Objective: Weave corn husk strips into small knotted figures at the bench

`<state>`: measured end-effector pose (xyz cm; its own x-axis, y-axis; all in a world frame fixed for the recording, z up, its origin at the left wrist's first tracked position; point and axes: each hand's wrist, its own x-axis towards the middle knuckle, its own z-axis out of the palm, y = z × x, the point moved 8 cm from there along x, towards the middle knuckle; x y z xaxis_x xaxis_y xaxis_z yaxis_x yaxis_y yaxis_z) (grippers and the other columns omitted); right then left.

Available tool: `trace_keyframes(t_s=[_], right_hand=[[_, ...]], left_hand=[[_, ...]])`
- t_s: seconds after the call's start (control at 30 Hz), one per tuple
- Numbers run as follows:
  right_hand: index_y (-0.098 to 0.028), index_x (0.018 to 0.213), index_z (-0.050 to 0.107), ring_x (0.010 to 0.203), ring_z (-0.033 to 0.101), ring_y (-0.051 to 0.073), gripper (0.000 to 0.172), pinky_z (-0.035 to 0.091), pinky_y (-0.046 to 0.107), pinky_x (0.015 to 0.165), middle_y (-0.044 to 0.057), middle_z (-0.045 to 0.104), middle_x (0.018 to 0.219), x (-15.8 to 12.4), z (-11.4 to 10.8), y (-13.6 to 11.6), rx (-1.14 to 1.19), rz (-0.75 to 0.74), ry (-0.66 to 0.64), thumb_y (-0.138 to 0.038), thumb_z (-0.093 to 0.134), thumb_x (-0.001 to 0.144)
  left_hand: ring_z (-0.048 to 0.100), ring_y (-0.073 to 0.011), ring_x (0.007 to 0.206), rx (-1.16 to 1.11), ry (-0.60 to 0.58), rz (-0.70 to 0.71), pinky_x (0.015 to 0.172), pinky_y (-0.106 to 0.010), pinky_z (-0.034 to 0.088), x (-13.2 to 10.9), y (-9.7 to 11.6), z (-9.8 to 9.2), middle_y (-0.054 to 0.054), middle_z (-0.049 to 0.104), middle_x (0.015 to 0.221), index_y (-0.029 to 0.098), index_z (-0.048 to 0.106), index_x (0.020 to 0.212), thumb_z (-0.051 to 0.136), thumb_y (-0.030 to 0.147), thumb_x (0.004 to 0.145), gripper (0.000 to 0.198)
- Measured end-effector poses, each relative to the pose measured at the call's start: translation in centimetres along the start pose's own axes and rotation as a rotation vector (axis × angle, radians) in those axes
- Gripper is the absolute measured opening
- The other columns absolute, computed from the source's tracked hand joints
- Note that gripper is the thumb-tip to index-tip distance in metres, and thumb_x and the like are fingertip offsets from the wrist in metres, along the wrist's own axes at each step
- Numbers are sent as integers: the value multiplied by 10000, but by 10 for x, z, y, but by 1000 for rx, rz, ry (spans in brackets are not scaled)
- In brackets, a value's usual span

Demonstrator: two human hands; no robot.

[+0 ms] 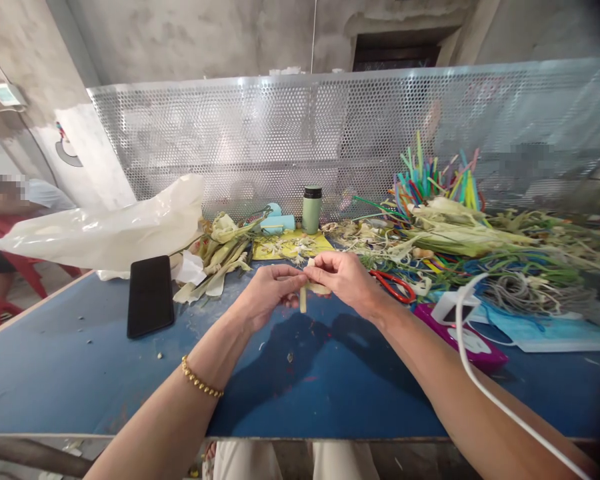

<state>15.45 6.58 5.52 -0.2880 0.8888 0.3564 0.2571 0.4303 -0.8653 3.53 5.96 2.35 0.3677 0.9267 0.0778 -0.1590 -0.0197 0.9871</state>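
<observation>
My left hand [267,293] and my right hand [343,277] meet above the middle of the blue table [80,373]. Both pinch a small pale-yellow strip of husk [304,297], part of it hanging down between the fingertips. A gold bead bracelet [200,381] circles my left wrist. A pile of pale husk leaves [225,257] lies just beyond my left hand. Red-handled scissors [395,283] rest right of my right hand.
A black phone [150,295] lies left, by a white plastic bag [110,230]. A green flask [311,210] stands at the perforated metal screen [290,140]. Husks, coloured straws [430,180], cords, a white charger cable [480,387] and a magenta case [475,347] crowd the right. A person sits far left.
</observation>
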Motion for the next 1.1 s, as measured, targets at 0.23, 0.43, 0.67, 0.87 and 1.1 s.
trace_keyframes(t_s=[0.23,0.43,0.67,0.87,1.1], right_hand=[[-148,705,569,476,453,76,329,349,216,452,-26,517,556,-2,4,-7,12,-48,-36,-440,648,834],[-154,693,592,479,542,105,267,398,220,473,-8,579,540,-1,-2,-4,-94,-24,30,-378,633,831],[-161,682,595,470,577,123,241,414,228,474,-1,602,526,-1,-4,-5,-150,-24,62,-353,632,824],[-165,674,595,470,581,130,241,421,240,476,2,604,535,-1,-5,-5,-158,-24,77,-354,633,819],[-172,656,570,481,577,130,238,418,242,476,4,600,543,-3,-4,-7,-156,-18,77,-336,622,820]], left_hand=[[530,-98,495,-19,53,24,539,-255,384,1,1,-4,-15,602,573,97,678,752,788,295,675,240],[463,-72,489,3,39,25,517,-250,323,0,2,-1,-17,600,601,88,677,713,796,312,674,257],[457,-68,501,17,23,25,529,-257,319,0,1,1,-26,620,646,90,681,720,805,314,668,261],[461,-64,509,6,9,19,526,-256,331,-1,1,3,-28,621,671,90,674,705,823,330,644,289],[461,-65,495,30,12,13,515,-249,334,0,0,4,-11,594,638,96,660,687,795,284,663,234]])
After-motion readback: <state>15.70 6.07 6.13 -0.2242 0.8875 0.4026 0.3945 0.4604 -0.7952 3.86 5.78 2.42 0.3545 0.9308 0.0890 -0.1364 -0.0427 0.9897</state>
